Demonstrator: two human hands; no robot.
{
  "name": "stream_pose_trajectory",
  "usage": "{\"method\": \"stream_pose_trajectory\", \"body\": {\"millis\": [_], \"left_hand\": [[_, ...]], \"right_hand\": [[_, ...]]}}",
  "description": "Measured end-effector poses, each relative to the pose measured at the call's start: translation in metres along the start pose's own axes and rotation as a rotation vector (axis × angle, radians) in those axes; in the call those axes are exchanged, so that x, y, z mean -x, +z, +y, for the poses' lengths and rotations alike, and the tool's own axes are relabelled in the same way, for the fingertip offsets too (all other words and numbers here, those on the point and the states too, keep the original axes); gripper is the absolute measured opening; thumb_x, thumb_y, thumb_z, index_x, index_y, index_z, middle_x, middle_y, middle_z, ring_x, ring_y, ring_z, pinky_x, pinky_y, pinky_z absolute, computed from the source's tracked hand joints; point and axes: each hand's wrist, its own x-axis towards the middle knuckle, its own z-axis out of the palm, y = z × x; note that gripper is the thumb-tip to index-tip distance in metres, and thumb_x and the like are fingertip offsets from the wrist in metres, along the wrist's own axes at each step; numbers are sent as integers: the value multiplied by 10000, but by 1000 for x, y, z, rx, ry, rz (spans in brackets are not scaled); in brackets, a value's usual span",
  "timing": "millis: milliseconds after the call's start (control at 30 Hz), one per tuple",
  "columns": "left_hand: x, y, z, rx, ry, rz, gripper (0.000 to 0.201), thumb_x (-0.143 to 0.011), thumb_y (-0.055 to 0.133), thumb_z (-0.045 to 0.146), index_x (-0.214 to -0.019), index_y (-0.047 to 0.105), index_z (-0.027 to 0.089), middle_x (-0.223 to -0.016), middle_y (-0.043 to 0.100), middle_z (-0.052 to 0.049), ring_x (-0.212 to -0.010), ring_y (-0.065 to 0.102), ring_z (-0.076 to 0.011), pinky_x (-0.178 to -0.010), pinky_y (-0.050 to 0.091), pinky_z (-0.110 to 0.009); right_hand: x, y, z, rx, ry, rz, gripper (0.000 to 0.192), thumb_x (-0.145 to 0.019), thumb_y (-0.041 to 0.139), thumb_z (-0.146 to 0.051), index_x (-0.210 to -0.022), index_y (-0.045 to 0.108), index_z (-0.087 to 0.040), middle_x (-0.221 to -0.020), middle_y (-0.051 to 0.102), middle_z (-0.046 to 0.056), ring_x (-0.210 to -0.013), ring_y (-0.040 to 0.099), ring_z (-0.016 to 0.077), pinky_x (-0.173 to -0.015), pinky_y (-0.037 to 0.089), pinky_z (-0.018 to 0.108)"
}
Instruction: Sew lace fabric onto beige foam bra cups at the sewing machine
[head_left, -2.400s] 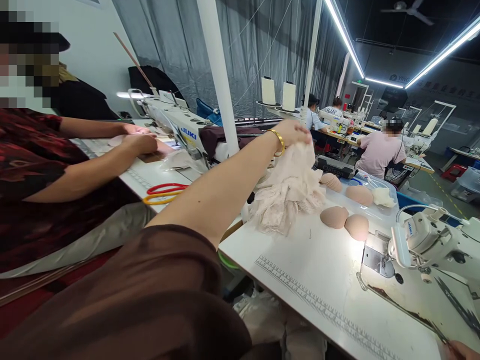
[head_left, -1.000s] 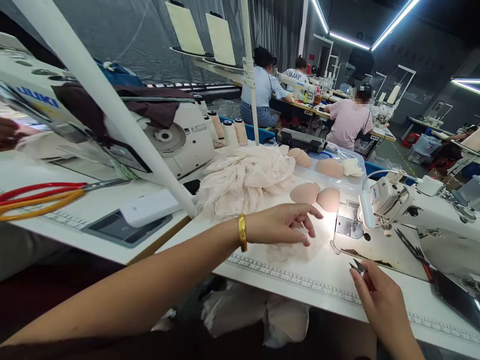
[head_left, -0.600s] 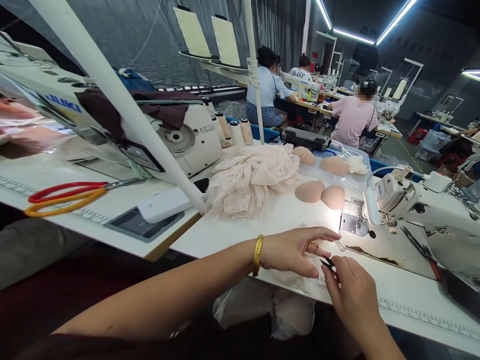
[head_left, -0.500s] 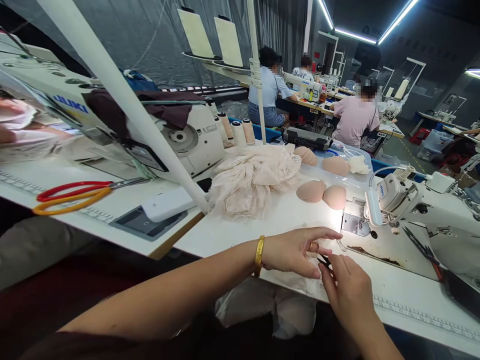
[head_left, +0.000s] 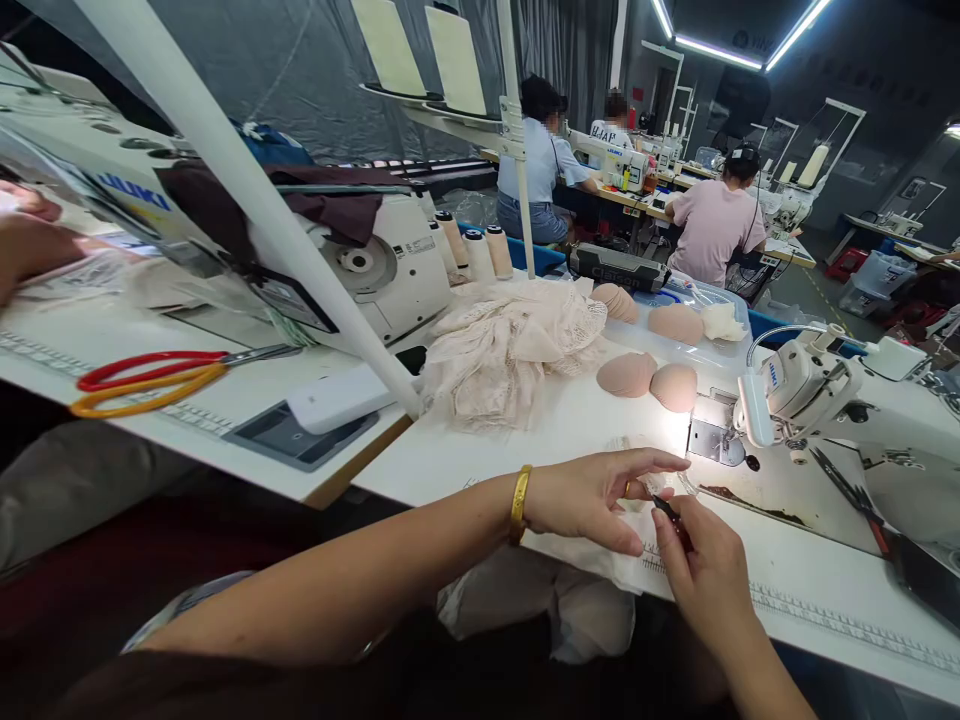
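Over the front of the white sewing table, my left hand [head_left: 581,500], with a gold bracelet and ring, has its thumb and index finger stretched apart. Pale lace cloth [head_left: 634,505] shows between and behind its fingers; whether the curled fingers touch it is hidden. Close by on the right, my right hand [head_left: 705,560] is closed round small dark thread snips [head_left: 666,508], their tip pointing at my left fingers. Just beyond the hands are two beige bra cups [head_left: 628,375] beside the lit needle plate [head_left: 712,440] of a sewing machine [head_left: 825,390].
A heap of cream lace [head_left: 517,345] lies behind my left hand. Dark scissors [head_left: 847,490] rest on the machine bed at right. Red-and-yellow-handled scissors [head_left: 150,383] and a white device [head_left: 337,397] lie left, by another sewing machine [head_left: 375,270]. A clear tray [head_left: 724,360] holds more cups.
The snips in my right hand have tilted and drawn slightly back from my left fingers. My left hand has barely moved. The view has shifted a little.
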Motion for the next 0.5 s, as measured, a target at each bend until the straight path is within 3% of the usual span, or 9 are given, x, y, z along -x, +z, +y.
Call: {"method": "stream_pose_trajectory", "body": {"millis": [67,200,300,400,500], "left_hand": [[-1,2,2,-11,-4,-18,933,-672,914,400,-1476,449,310,-1317,547,-56,-1103,549,-195,-879,449,-296],[-2,4,5,-14,-32,-33,970,-655,925,410,-1484,433,307,-1319,559,-57,-1141,553,-213,-925,433,-322],[-1,2,4,6,-15,-27,978,-653,928,406,-1488,426,325,-1473,464,-75,-1267,522,-257,-948,432,-344],[0,0,5,34,-9,-44,922,-700,907,385,-1482,419,367,-1613,311,-79,-1456,380,-325,-959,430,-367],[1,0,6,69,-7,-45,839,-755,877,366,-1466,432,390,-1659,230,-86,-1515,289,-359,-966,437,-394]], "right_hand": [[-2,3,-2,14,-16,10,190,-1027,499,-324,-1005,621,-181,-677,575,-30,-572,549,133,-562,385,242],[-6,4,-5,30,-25,12,214,-1029,479,-307,-897,610,-202,-650,554,-30,-563,523,137,-552,355,251],[-5,0,-3,-5,-3,32,201,-1032,479,-302,-923,614,-200,-659,577,-31,-562,541,129,-554,376,239],[3,-4,0,31,5,46,192,-1027,516,-340,-913,586,-203,-649,560,-41,-543,534,122,-536,381,237],[11,-4,-2,136,-64,83,168,-1032,527,-343,-947,572,-205,-679,563,-31,-568,535,130,-555,389,256]]}}
